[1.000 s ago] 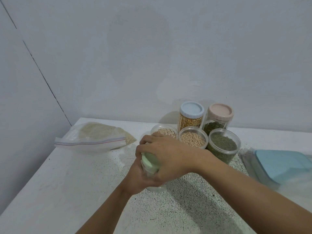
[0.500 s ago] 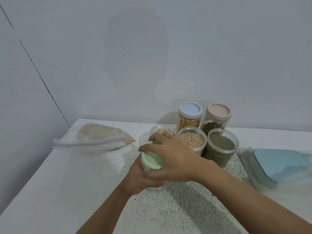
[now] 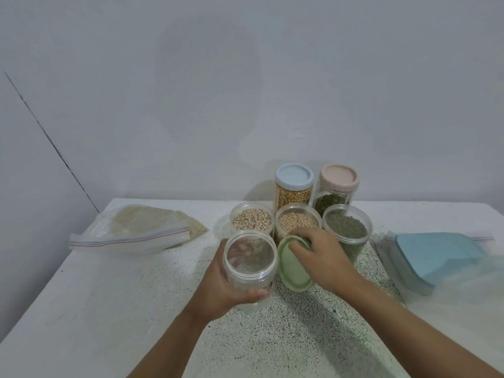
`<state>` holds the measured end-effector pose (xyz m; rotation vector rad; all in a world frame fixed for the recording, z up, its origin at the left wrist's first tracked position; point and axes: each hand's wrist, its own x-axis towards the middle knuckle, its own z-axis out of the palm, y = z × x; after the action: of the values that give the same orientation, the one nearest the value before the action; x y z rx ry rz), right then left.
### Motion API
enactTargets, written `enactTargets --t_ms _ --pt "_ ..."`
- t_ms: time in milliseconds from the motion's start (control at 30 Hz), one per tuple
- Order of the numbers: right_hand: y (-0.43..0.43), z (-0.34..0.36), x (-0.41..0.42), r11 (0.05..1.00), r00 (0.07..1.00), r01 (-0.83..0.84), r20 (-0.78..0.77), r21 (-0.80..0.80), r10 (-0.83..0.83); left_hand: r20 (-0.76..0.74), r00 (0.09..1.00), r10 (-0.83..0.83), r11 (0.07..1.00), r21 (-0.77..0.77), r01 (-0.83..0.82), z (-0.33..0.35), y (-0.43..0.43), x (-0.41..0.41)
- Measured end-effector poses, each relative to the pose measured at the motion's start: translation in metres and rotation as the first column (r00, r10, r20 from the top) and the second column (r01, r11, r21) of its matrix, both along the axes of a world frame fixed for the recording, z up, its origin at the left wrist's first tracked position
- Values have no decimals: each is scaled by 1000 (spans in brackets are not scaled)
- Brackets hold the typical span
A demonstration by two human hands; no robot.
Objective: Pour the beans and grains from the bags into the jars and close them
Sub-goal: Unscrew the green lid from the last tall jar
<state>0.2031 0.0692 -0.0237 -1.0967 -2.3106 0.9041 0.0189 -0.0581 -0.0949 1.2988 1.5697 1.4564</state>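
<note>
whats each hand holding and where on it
The left hand grips the empty clear jar around its side wall; the right hand holds the green lid by its upper rim, fingers curled over the edge.

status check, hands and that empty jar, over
Left hand grips empty jar, mouth open. Right hand holds green lid beside it. Grain bag lies at left, unpoured. Open filled jars close behind.
</note>
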Motion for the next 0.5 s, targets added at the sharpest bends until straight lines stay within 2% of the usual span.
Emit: enactTargets --t_ms 133,233,367,500 --pt "2 -37 14 989 968 -135 207 -61 145 -39 999 -10 1000 -9 10 2 4 2" --pt "9 -62 20 985 959 -167 237 35 155 -75 996 -43 998 -39 40 1 10 6" --pt "19 -79 27 939 908 -252 394 234 145 -135 986 -101 992 -85 90 6 14 6" --pt "24 -88 33 885 837 -377 508 271 201 -182 975 -130 985 -133 107 12 18 6"
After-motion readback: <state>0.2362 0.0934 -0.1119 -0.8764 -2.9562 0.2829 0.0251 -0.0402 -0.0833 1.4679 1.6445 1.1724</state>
